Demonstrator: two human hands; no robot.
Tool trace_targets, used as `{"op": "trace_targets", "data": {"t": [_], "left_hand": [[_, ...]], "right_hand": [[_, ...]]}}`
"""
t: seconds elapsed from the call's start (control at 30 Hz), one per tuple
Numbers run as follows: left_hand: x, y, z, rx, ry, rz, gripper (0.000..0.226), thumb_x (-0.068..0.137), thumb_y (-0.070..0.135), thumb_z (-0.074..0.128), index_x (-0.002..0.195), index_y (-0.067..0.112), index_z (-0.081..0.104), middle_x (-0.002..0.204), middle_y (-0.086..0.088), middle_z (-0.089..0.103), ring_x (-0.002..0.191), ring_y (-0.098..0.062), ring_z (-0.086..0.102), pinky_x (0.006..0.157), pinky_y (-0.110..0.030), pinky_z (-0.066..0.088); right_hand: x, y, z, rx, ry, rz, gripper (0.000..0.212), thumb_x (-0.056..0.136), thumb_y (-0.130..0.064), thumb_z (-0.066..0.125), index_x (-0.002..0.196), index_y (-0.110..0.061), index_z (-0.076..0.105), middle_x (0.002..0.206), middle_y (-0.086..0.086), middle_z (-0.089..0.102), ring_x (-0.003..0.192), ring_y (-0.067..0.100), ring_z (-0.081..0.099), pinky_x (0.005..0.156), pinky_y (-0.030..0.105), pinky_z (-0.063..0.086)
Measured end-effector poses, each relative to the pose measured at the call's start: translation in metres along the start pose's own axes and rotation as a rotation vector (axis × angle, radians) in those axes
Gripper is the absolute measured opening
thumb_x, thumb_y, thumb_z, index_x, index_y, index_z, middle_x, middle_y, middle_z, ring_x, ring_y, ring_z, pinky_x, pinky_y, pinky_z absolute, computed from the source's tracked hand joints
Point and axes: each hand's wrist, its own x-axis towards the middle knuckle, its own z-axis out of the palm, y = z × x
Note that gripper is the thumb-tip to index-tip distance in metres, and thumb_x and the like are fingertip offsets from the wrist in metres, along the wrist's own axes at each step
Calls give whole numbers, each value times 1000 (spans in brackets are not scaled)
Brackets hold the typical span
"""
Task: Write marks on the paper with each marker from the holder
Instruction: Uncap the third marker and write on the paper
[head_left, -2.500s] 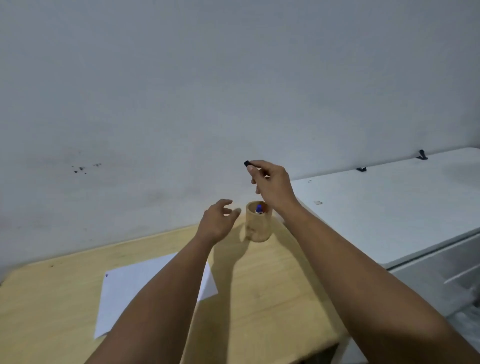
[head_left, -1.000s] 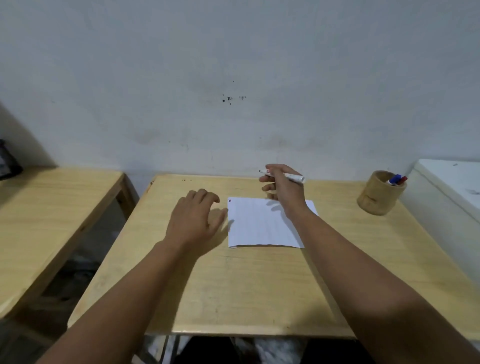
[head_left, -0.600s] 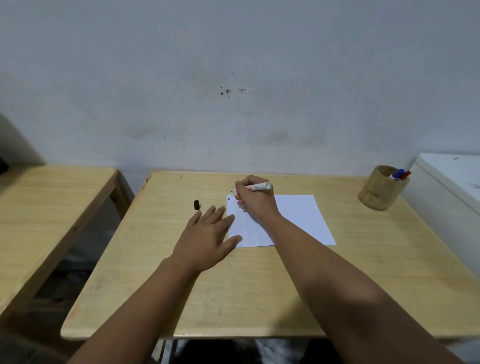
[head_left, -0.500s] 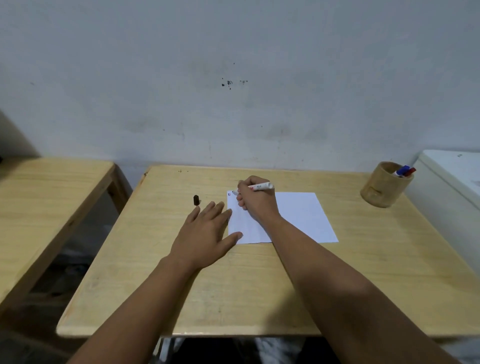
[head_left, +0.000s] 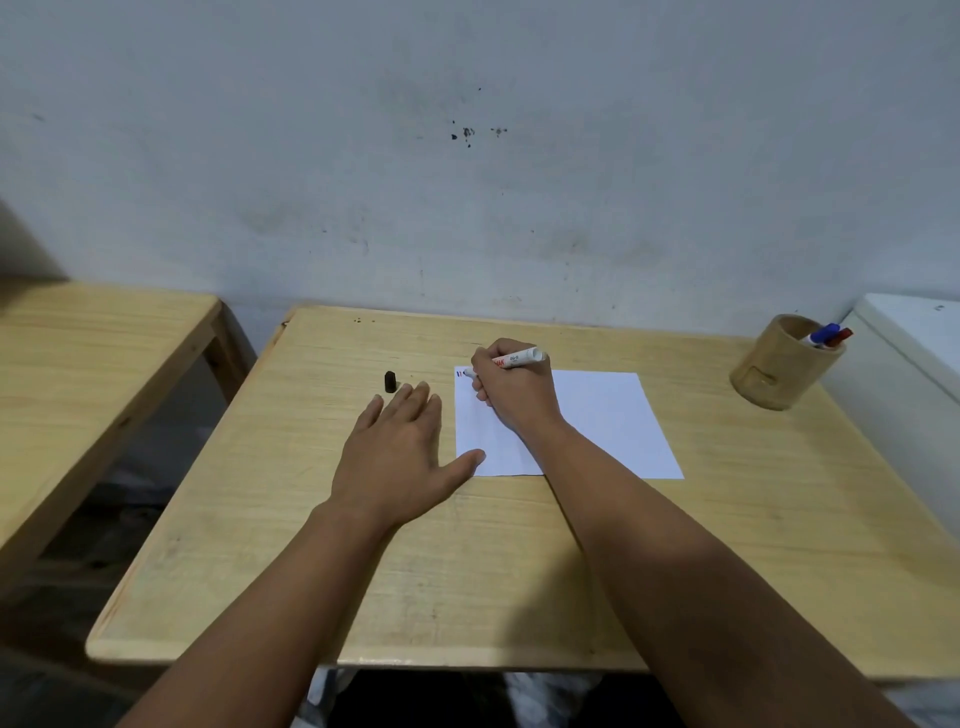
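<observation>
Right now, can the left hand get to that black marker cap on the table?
Probably yes. The left hand lies flat with its fingertips just short of the black cap, with only bare table between them.

Plain study rm, wooden desks (head_left: 519, 545), scuffed white wall (head_left: 467, 182)

White paper (head_left: 597, 415), black cap (head_left: 390, 381)

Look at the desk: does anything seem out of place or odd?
Only one small thing: a black cap lies loose on the table, just beyond the left hand, apart from the marker the right hand holds at the paper. It could roll. The holder stands upright.
</observation>
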Motion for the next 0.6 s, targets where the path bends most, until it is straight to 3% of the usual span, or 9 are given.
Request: {"op": "trace_targets", "data": {"t": [0.23,0.43,0.6], "left_hand": [[1,0,-2,-5,-2,0,94,87,81,36,156,17,40,169,0,26,158,-13,15,129,-41,10],[0,0,-2,-9,6,0,96,86,82,37,156,17,39,169,0,26,158,-12,15,129,-41,10],[1,0,-3,-4,4,-2,97,85,83,36,156,18,39,169,1,25,158,-11,14,129,-40,10]], "right_hand": [[0,0,1,-50,-7,-14,30,90,-29,69,76,-2,67,83,15,76,65,15,70,63,29,58],[0,-3,1,-75,2,14,27,82,-30,66,73,-6,63,76,17,76,62,18,71,64,37,57],[-2,-8,-3,127,20,29,27,94,-23,71,77,-2,66,67,16,68,59,19,65,55,30,51]]}}
